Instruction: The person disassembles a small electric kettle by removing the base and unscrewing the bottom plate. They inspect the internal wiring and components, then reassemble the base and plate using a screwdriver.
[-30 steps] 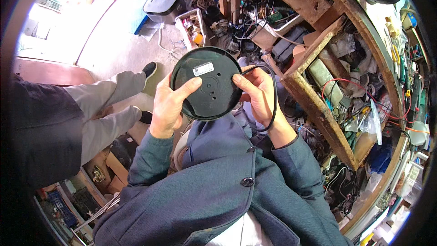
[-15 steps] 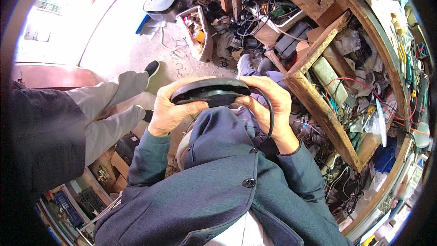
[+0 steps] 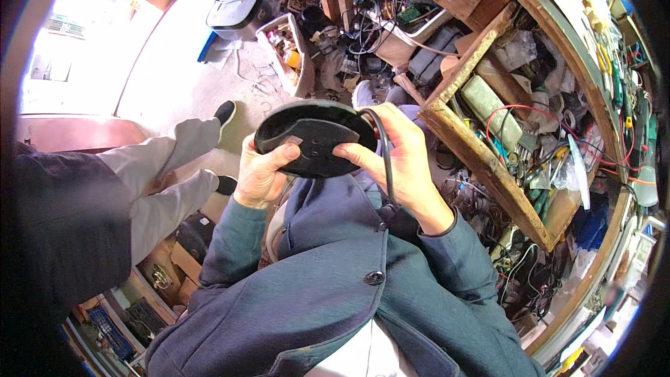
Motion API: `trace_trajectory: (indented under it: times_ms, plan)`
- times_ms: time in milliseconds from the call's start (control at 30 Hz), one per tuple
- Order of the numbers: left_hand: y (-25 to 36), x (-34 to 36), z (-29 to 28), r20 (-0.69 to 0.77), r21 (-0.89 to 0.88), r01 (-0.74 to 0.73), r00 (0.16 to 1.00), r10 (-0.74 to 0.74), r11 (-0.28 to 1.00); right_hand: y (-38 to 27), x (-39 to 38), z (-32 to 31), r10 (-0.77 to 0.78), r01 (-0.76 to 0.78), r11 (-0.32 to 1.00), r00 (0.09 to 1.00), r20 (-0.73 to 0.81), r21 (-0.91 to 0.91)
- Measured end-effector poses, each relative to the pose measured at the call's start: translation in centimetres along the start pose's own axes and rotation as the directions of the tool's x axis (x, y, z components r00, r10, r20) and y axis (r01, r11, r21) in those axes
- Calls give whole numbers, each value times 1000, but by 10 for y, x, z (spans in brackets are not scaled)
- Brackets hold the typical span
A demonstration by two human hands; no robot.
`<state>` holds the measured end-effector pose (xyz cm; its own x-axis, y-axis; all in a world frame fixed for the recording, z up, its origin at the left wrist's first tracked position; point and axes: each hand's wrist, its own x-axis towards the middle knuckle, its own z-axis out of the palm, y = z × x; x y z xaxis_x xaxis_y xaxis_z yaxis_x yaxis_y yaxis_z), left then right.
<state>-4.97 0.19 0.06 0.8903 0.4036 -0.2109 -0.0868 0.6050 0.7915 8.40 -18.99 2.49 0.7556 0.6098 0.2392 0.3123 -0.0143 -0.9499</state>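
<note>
A round black plastic disc-shaped base [image 3: 307, 129], tilted with a small label partly showing, is gripped between both hands above my lap. My left hand [image 3: 262, 174] holds its left side, thumb pressed on the dark underside. My right hand [image 3: 398, 160] holds the right side, thumb also on the underside. A thick black cord [image 3: 385, 174] comes from the disc's right edge and hangs down across my right hand toward my dark jacket.
A person in grey trousers [image 3: 167, 164] is at my left. A cluttered wooden frame [image 3: 474, 181] with tools and wires lies at the right. Ahead are a white box of parts [image 3: 283, 56], a grey lidded bin [image 3: 234, 10], wooden legs and tangled cables.
The disc was label-up, then turned nearly edge-on, and is now tilted back to show part of its underside. Both hands moved with it, keeping their grip.
</note>
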Motion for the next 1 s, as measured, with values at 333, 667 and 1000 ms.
trace_trajectory:
  times_ms: [333, 667, 1000]
  plan:
    - [-22, -4, -15, 105, -213, 221, 974, -203, 952, -26, -3, -4, -38, 46, 996, 995, 95, -79]
    - [-30, -9, -22, 185, -145, 262, 955, -234, 954, -43, -4, 11, -4, -4, 999, 982, 189, 43]
    - [-37, -11, -44, 195, -199, 281, 950, -243, 939, -38, -9, 16, -44, 40, 998, 995, 94, 45]
